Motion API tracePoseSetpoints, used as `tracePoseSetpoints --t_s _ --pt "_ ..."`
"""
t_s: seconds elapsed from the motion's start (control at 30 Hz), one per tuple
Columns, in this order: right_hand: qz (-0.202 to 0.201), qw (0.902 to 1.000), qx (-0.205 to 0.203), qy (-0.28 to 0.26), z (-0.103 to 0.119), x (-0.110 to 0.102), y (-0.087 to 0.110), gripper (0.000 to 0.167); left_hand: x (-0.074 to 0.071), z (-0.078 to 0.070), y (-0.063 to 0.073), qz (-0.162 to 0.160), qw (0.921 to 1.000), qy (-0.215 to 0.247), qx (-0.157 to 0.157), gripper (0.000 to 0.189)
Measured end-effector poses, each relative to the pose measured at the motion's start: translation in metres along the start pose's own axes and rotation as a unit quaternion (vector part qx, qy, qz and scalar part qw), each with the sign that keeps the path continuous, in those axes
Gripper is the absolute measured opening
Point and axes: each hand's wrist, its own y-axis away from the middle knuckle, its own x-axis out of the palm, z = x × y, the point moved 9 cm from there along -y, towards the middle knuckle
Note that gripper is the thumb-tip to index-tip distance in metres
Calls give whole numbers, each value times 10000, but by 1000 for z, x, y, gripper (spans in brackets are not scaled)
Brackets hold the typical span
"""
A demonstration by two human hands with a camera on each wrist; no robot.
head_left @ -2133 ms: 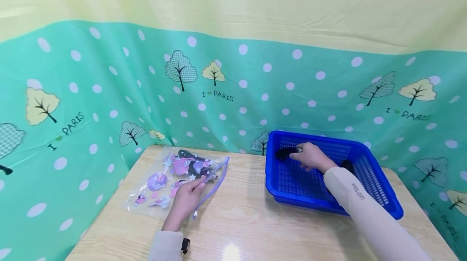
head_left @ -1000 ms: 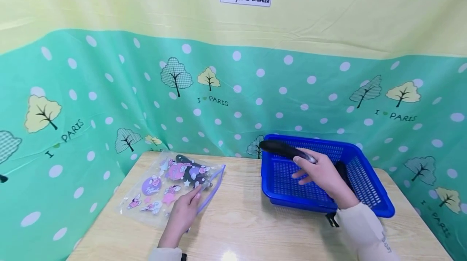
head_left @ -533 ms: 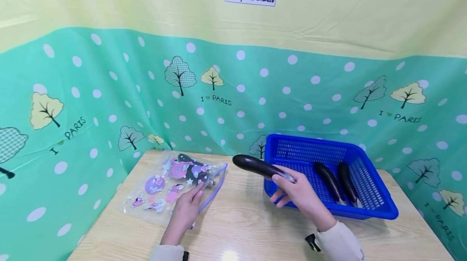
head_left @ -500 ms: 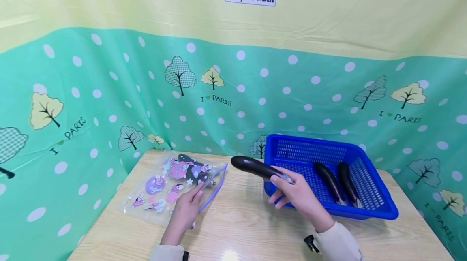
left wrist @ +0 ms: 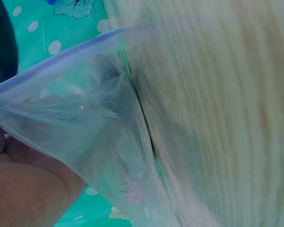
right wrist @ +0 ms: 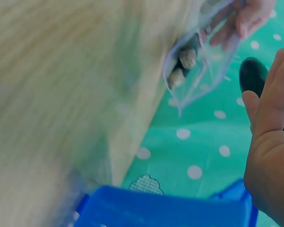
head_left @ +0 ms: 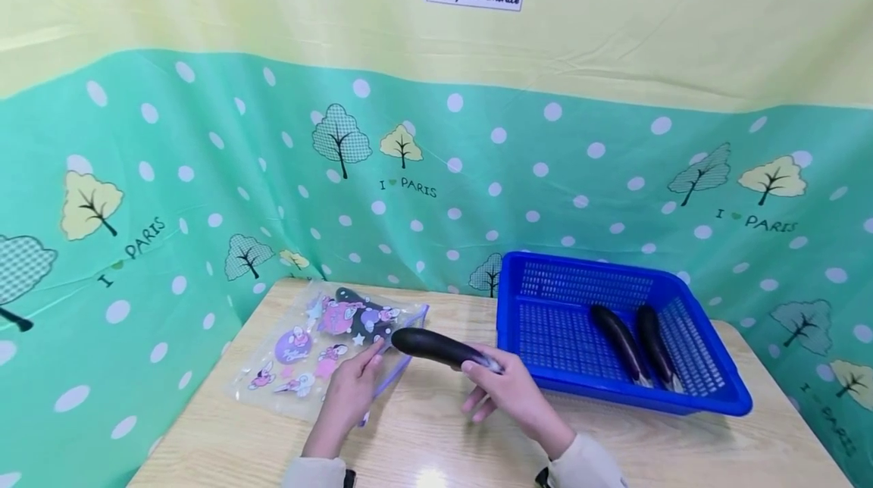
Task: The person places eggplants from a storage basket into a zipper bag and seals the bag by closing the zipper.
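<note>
In the lower middle of the frame, the right hand grips an eggplant near its pale stem end, the dark tip pointing left toward the bag's mouth. The left hand pinches the open edge of a clear printed bag lying at lower left on the surface. Inside are dark things with pale ends, probably eggplants, though the plastic blurs them. A blue basket at lower right holds two more eggplants.

Glare spots the bright table; both wrist views blur.
</note>
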Motion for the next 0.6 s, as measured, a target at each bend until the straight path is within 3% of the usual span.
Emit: tracePoseSetpoints --t_s 0.23,0.6 --pt "5 9998 176 -21 -17 20 -8 50 -2 0 0 -69 10000 -44 -13 38" --pt "-25 9989 470 -52 -43 49 -43 44 -5 -5 2 -183 9996 -172 119 38"
